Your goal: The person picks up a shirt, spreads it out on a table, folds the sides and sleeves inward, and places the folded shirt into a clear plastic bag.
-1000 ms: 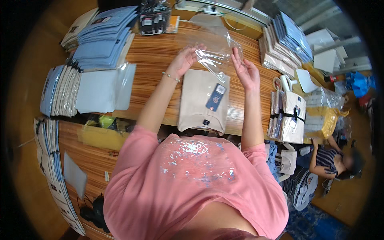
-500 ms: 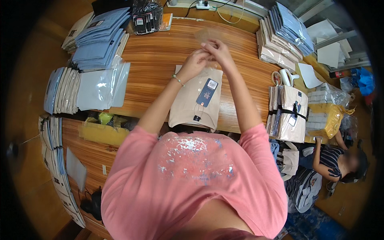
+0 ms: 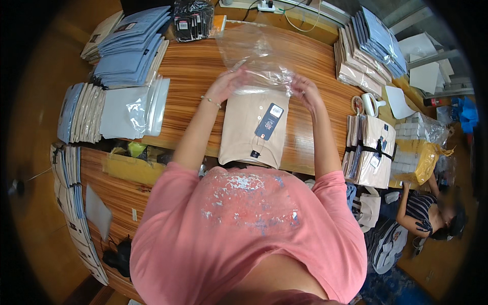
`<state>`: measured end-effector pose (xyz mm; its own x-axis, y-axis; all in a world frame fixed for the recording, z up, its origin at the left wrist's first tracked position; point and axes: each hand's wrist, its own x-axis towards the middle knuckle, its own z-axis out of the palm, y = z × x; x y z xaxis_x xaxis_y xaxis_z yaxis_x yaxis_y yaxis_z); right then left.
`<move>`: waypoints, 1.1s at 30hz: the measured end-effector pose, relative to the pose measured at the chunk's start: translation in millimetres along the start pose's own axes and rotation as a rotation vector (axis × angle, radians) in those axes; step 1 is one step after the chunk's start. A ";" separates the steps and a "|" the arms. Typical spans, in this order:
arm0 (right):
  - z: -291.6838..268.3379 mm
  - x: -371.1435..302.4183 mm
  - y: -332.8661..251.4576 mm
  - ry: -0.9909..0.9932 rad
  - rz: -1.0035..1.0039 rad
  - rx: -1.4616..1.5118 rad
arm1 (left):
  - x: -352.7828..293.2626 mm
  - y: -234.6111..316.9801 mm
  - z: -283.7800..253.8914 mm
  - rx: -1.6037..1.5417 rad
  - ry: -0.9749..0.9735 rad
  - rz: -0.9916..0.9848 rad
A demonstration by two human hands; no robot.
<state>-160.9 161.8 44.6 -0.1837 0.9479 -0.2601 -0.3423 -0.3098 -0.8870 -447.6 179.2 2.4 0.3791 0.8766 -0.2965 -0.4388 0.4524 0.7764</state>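
Note:
A folded beige shirt (image 3: 241, 124) lies on the wooden table in front of me, its collar end toward my body. A dark blue hang tag (image 3: 269, 122) with a white label rests on it. Beyond the shirt a clear plastic bag (image 3: 254, 51) stretches away from me, its near edge over the shirt's far end. My left hand (image 3: 229, 85), slightly blurred, is closed on the bag's left side. My right hand (image 3: 306, 92) pinches the bag's right side near the shirt's far right corner. How far the shirt reaches into the bag is hard to tell.
Stacks of blue shirts (image 3: 127, 63) and bagged packs (image 3: 87, 114) line the left, beside clear bags with white boards (image 3: 124, 112). On the right are bagged shirts (image 3: 356, 61), a tape roll (image 3: 357, 105) and a tied bundle (image 3: 373, 152). Another person (image 3: 427, 211) sits at lower right.
My hands were together beyond the shirt with the bag bunched up. Now they are wide apart and nearer, and the bag is spread out between them.

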 end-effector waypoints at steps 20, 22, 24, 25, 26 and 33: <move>-61.8 42.3 67.0 0.110 0.359 -0.406 | 28.5 -23.3 -50.9 0.766 0.128 0.183; -65.9 35.9 61.5 0.013 0.426 -0.388 | 17.7 -11.5 -51.4 0.725 0.048 -0.020; -63.4 41.5 55.7 0.040 0.448 -0.411 | 20.3 -7.5 -56.3 0.718 -0.014 -0.124; -63.3 45.7 53.6 0.055 0.453 -0.422 | 20.5 -5.3 -55.2 0.718 -0.027 -0.144; -67.9 46.4 52.9 0.019 0.475 -0.434 | 20.3 -4.0 -53.7 0.718 -0.041 -0.163; -73.9 45.4 40.9 -0.108 0.612 -0.469 | 17.7 -5.4 -56.4 0.734 -0.118 -0.210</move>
<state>-115.1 197.6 -31.7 -0.3117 0.5985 -0.7380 0.2699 -0.6890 -0.6727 -484.5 201.5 -38.4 0.4972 0.7425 -0.4488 0.2891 0.3459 0.8926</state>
